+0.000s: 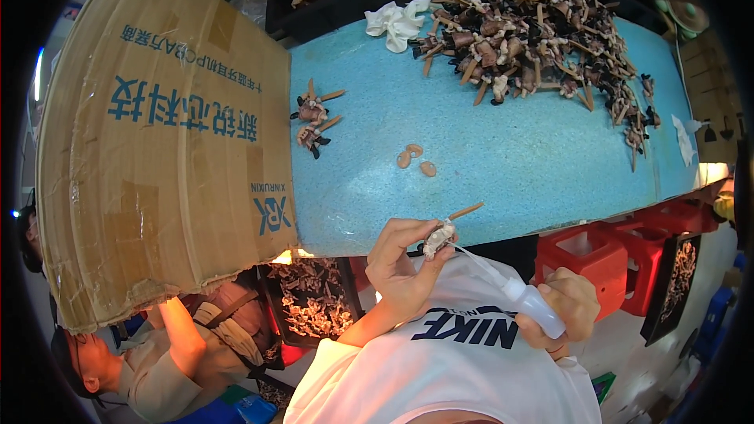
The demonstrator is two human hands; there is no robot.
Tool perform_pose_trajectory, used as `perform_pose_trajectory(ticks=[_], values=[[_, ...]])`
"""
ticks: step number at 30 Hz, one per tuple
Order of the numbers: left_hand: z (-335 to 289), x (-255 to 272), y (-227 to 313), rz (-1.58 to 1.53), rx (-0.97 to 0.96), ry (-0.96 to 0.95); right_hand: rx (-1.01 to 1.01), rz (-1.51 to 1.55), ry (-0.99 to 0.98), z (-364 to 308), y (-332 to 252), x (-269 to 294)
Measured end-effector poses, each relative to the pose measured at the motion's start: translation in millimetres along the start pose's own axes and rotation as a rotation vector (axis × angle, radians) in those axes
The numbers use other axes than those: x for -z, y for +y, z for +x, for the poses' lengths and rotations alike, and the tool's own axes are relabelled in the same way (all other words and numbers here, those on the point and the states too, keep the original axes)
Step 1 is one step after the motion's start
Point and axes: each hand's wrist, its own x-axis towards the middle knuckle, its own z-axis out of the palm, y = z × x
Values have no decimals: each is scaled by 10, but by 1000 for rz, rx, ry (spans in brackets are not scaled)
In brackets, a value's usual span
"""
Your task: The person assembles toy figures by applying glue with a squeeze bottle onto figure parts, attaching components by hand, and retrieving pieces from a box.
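Between the thumb and fingers of my left hand (399,273) is a small figurine (437,242), pale on the side toward me, with a thin tan stick jutting out past it. My right hand (577,302) is wrapped around a translucent white squeeze bottle (536,310). Its long thin nozzle (481,265) points left, and the tip reaches the figurine; whether it touches cannot be told. Beyond my hands, a few small tan oval pieces (428,169) lie on the blue table (510,165). Two more figurines (311,112) lie near its left edge.
A large pile of brown figurines (503,55) covers the far right, with crumpled white tissue (397,25) beside it. A tall cardboard sheet (173,157) borders the left, with another person (169,361) beyond. Red stools (585,259) and black trays (310,298) stand below table level.
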Motion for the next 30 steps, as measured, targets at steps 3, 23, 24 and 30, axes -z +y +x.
perform_pose_trajectory(ticks=[3,23,24,30], values=[[0,2,1,-13,8,1,-30,-10,0,7,-17,8],[117,436,-87,-372,341,241,-716,267,164,35,1082,-385],[161,442,-70,-379,338,242,-738,219,81,3,1212,-428],[239,548,-99,-363,290,258,-466,-386,67,-48,1492,-749]])
